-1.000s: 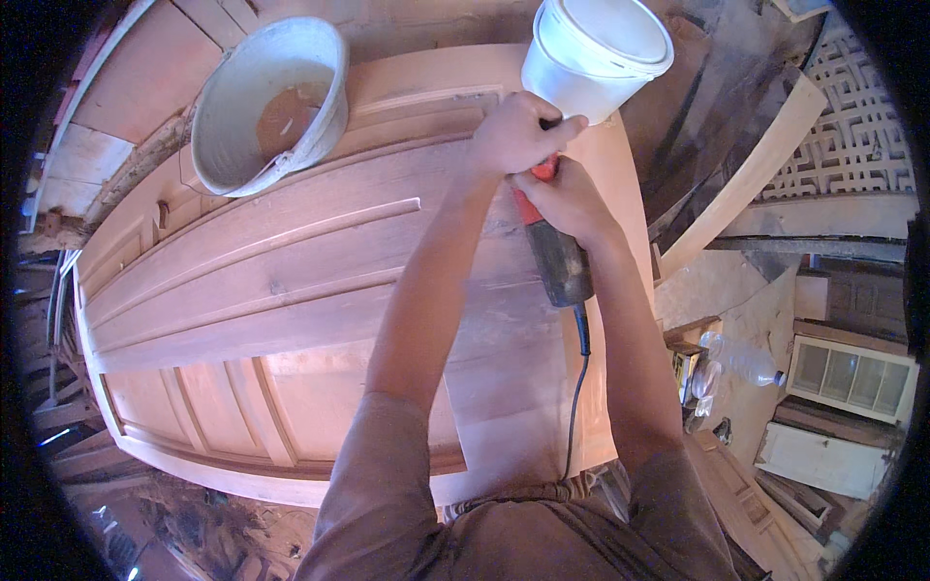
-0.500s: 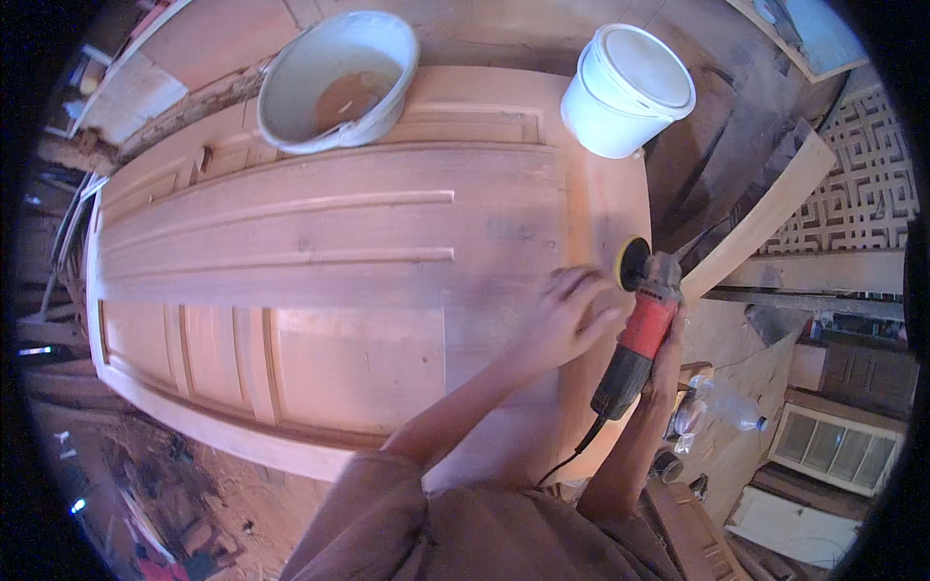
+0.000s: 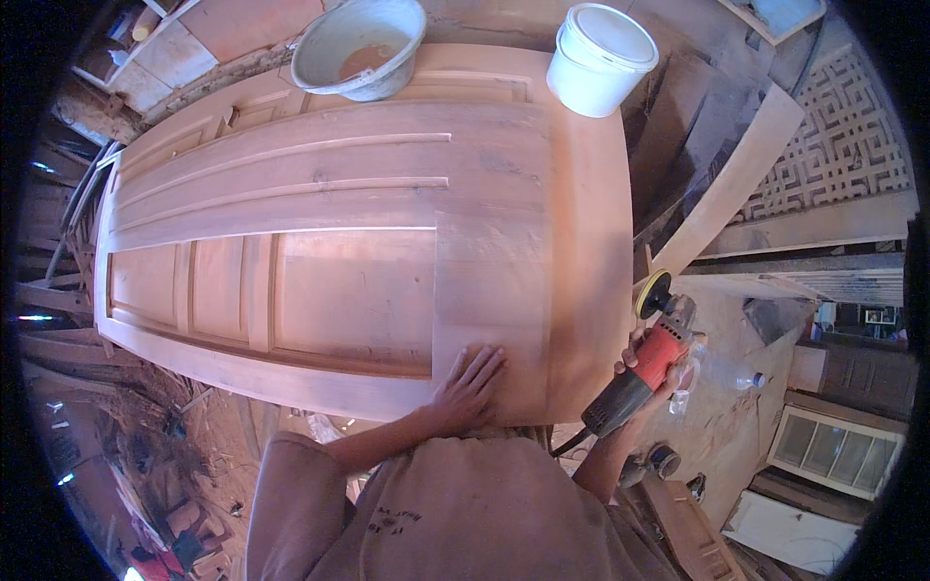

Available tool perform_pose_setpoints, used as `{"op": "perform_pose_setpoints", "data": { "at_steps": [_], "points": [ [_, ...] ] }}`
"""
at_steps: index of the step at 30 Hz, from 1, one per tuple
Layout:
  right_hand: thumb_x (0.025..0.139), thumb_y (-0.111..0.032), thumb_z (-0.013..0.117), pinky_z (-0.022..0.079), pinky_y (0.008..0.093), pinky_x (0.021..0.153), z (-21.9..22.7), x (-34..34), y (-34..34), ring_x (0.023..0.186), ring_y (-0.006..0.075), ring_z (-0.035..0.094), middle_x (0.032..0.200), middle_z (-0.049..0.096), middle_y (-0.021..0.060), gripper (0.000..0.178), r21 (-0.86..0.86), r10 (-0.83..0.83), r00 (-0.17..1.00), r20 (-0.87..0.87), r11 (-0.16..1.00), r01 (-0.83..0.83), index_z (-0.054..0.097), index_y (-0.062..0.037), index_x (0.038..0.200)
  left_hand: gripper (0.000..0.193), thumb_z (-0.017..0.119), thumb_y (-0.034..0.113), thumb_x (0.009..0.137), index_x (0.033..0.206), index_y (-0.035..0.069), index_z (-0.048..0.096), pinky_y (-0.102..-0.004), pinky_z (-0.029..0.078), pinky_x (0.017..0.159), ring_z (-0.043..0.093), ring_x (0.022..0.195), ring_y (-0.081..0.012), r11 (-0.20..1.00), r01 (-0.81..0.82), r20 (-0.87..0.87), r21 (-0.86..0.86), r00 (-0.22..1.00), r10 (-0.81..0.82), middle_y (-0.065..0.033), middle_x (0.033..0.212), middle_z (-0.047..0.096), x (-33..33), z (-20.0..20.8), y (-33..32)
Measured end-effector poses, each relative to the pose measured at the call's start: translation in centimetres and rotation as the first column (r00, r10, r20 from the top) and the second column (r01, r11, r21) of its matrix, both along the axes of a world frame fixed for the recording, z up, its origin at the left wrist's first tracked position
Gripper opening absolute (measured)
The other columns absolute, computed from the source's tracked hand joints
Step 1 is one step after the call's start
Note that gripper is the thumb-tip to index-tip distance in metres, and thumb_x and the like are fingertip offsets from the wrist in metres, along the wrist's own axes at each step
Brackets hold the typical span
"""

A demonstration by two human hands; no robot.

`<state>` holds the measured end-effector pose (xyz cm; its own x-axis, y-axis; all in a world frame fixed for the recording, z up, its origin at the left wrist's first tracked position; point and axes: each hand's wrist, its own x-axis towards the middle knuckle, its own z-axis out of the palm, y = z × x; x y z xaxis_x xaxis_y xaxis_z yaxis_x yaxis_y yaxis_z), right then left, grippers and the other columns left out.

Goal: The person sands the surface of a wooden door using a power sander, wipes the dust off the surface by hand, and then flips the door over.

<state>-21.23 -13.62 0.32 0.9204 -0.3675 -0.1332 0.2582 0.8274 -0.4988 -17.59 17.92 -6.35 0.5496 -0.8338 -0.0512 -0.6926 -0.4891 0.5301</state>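
Note:
A red and black angle grinder (image 3: 639, 373) with a round yellow-edged pad is held up off the right end of a wooden panel door (image 3: 494, 261). My right hand (image 3: 654, 373) wraps round its red and black body, and the pad touches nothing. The black cord leaves the tool's lower end and runs toward my body. My left hand (image 3: 469, 387) lies flat on the door's near right corner, fingers stretched out. The door lies level, with recessed panels along its near and far sides.
On the door's far side stand a grey basin (image 3: 360, 48) with some brownish contents and a white lidded bucket (image 3: 603, 58). A long board (image 3: 731, 184) leans at the right. A plastic bottle (image 3: 746, 381) lies on the ground there. Wood scraps litter the left.
My left hand has come down and back from beside the grinder onto the door's near corner. The grinder has moved slightly right and down, away from the door. The view has shifted.

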Motion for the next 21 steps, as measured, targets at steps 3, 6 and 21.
{"op": "perform_pose_setpoints", "data": {
  "at_steps": [3, 6, 21],
  "points": [
    [0.084, -0.045, 0.068, 0.054, 0.0454, 0.076, -0.1, -2.9, 0.9, 0.086, 0.0337, 0.062, 0.121, 0.056, 0.0204, 0.077, -0.125, -0.146, 0.977, -0.153, 0.984, 0.127, 0.034, -0.0056, 0.142, 0.081, 0.057, 0.042, 0.086, 0.148, -0.003, 0.030, -0.0553, 0.008, 0.119, 0.015, 0.148, -0.0351, 0.991, 0.136, 0.057, -0.003, 0.989, -0.135, -0.0187, 0.159, 0.020, 1.8, -0.7, -1.5],
    [0.085, -0.044, 0.067, 0.056, 0.0446, 0.075, -1.4, -6.1, 1.3, 0.088, 0.0357, 0.063, 0.120, 0.056, 0.0197, 0.075, -0.190, -0.142, 0.956, -0.258, 0.977, 0.094, 0.035, -0.0053, 0.141, 0.085, 0.057, 0.045, 0.085, 0.149, -0.002, 0.029, -0.0544, 0.009, 0.119, 0.019, 0.147, -0.0338, 0.982, 0.173, 0.142, -0.068, 0.976, -0.163, -0.0185, 0.158, 0.023, 6.5, -1.2, -3.5],
    [0.087, -0.040, 0.066, 0.058, 0.0372, 0.068, 0.3, -7.3, 3.3, 0.082, 0.0268, 0.066, 0.113, 0.060, 0.0149, 0.065, -0.452, -0.273, 0.858, -0.436, 0.890, 0.054, 0.043, 0.0010, 0.133, 0.077, 0.047, 0.049, 0.094, 0.148, -0.003, 0.029, -0.0520, 0.011, 0.120, 0.021, 0.147, -0.0333, 0.972, -0.212, 0.382, -0.097, 0.894, 0.233, -0.0208, 0.156, 0.027, 24.7, -3.7, -9.9]
  ]
}}
